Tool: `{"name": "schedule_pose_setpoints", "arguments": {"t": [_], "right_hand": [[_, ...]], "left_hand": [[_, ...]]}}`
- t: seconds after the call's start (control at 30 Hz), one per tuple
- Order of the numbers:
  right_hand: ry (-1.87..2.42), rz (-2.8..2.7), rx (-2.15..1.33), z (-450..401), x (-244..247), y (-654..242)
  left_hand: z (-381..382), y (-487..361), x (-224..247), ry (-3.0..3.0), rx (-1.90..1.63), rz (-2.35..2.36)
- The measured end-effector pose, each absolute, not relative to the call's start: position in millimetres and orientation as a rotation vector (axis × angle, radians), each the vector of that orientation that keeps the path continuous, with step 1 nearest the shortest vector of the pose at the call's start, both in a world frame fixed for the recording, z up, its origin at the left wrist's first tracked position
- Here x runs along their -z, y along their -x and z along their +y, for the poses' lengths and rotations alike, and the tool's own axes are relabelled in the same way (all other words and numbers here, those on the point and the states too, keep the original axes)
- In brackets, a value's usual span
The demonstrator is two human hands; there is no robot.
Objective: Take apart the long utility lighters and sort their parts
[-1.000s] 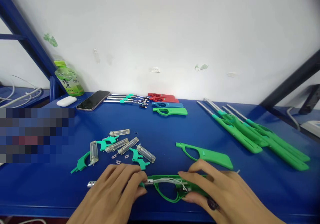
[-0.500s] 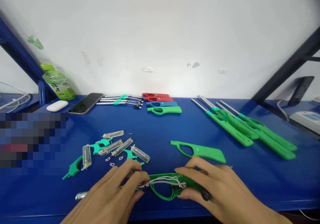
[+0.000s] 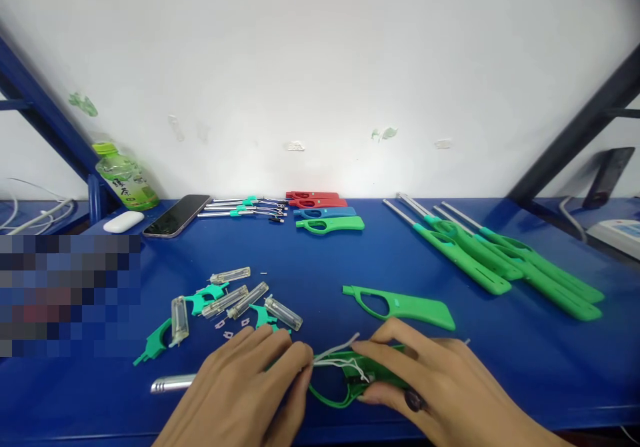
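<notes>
The left hand's thumb and index finger are pinched together over the inner end of the rod, though the exact contact is hidden; the right hand is clamped on the rear of the green shell, near the table's front edge. Between the hands run the wires and a pale tube, whose free end rises beside the right index finger. Pressing the rod down now could trap that loose tube or kink a wire against the shell's rim, and a slack pinch could let the rod roll out. Compared with the earlier frame, the tube has lifted out of the shell, where it lay along the wires, and the left fingertips now cover the rod's collar. Farther off lie the loose shell, clear tanks and teal triggers.
</notes>
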State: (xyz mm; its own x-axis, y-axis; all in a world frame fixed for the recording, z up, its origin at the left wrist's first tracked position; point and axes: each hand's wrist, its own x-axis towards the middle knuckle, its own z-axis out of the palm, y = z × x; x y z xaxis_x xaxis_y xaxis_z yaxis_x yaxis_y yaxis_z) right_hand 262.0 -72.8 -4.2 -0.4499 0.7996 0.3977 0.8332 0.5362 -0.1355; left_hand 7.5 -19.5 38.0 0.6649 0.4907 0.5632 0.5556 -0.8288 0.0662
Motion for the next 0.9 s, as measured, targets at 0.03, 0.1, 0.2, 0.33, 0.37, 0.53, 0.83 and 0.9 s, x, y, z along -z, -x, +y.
{"name": "schedule_pose_setpoints", "arguments": {"t": [0.03, 0.1, 0.2, 0.33, 0.37, 0.53, 0.83, 0.9], "right_hand": [[1.324, -2.364, 0.115, -72.4, 4.5, -261.9], [1.311, -2.375, 0.128, -71.0, 5.0, -261.4], [1.297, -2.395, 0.145, -68.5, 3.1, -261.2], [1.292, -2.337, 0.231, -61.5, -9.4, -269.6], [1.303, -2.322, 0.233, -57.3, -14.4, -273.9], [1.449, -2.410, 0.145, -12.5, -37.3, -298.6], [1.486, -2.538, 0.113, 72.6, -26.8, -296.3], [1.507, -2.526, 0.109, 82.1, -23.5, -289.0]], "left_hand": [[-19.9, -8.2, -38.1, 2.760, 0.908, -0.874], [-20.6, -6.1, -38.3, 2.757, 0.958, -0.875], [-15.0, 2.9, -45.5, 2.724, 1.000, -0.912], [21.6, 19.6, -70.9, 2.692, 1.053, -1.075], [37.3, 23.6, -77.5, 2.725, 1.009, -1.103], [136.9, 39.5, -81.3, 2.803, 0.723, -1.279], [221.5, 69.5, -18.0, 2.883, 0.487, -1.268], [222.4, 73.6, -13.8, 2.866, 0.502, -1.257]]}}
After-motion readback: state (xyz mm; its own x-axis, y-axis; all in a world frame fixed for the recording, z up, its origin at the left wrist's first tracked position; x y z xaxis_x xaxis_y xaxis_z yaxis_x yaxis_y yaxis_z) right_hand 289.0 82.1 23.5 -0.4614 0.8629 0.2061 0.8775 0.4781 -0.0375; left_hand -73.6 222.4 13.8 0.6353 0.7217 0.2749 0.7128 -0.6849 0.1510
